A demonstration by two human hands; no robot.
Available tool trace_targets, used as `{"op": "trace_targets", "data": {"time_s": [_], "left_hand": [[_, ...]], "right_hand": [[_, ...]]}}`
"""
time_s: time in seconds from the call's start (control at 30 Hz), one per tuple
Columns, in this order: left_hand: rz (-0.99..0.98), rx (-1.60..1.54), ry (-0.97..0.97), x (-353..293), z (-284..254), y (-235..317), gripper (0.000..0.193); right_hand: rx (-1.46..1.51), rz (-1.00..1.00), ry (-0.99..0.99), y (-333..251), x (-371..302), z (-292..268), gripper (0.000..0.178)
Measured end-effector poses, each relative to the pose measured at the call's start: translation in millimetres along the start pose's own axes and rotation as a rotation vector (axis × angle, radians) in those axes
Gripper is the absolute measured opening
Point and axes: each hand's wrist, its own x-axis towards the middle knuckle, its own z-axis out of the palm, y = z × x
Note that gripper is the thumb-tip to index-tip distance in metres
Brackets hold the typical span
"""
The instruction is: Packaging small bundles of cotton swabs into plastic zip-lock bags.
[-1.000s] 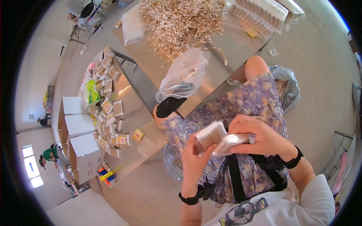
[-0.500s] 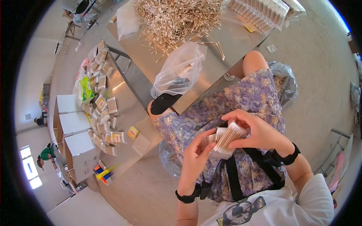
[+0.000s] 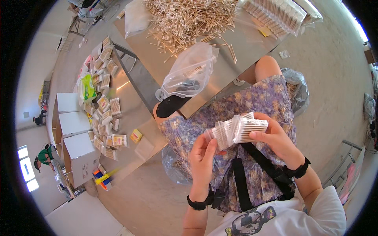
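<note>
Over my lap, both hands hold small clear packs of cotton swabs. My left hand (image 3: pixel 204 155) pinches the left end of one pack (image 3: pixel 223 135) between thumb and fingers. My right hand (image 3: pixel 275 137) grips another pack (image 3: pixel 252 129), its thumb on top and its fingers behind. These packs overlap in the middle, fanned out with the swabs showing through the film. Part of a further pack seems to peek out behind the right one; I cannot tell how many there are.
A large heap of loose cotton swabs (image 3: pixel 193 23) covers the far metal table, with a clear zip bag (image 3: pixel 189 72) at its near edge. Filled swab packs (image 3: pixel 105 128) crowd the left table beside an open carton (image 3: pixel 80 151). Bagged packs (image 3: pixel 275 15) lie far right.
The packs, bunched together and tilted before, are now spread into a wider fan. My hands have moved slightly apart.
</note>
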Motion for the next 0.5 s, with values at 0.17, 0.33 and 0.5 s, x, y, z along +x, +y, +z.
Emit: {"op": "trace_targets", "data": {"time_s": [0.17,0.33,0.5], "left_hand": [[-0.004,-0.160,0.008,-4.0,4.0,-5.7,0.033],[0.133,-0.157,-0.149,-5.8,4.2,-5.3,0.035],[0.058,-0.130,-0.104,-4.8,-4.8,-9.8,0.035]], "right_hand": [[-0.059,0.002,-0.092,8.0,2.6,7.7,0.055],[0.089,0.051,-0.095,8.8,4.6,11.8,0.053],[-0.088,-0.210,-0.061,0.1,3.9,19.3,0.063]]}}
